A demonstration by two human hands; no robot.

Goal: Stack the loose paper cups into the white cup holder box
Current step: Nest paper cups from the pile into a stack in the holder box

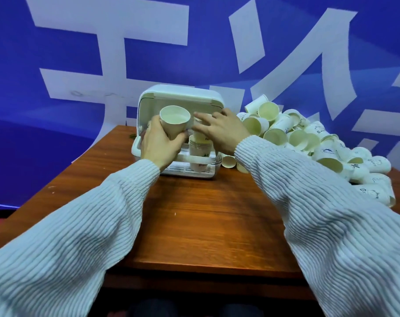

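Paper cups (313, 143) lie heaped at 2 o'clock on a brown wooden table (201, 220), which stands against a blue banner (217, 53) with large white characters. The white cup holder box (180, 99), lid raised, sits at the table's 12 o'clock edge, with a short stack of cups (200, 154) upright on its slatted tray. The left hand (157, 145), at 11 o'clock, grips one cup (174, 121) with its mouth tilted toward the camera. The right hand (221, 131), fingers curled, pinches another cup (200, 136) directly above the stack, just right of the first.
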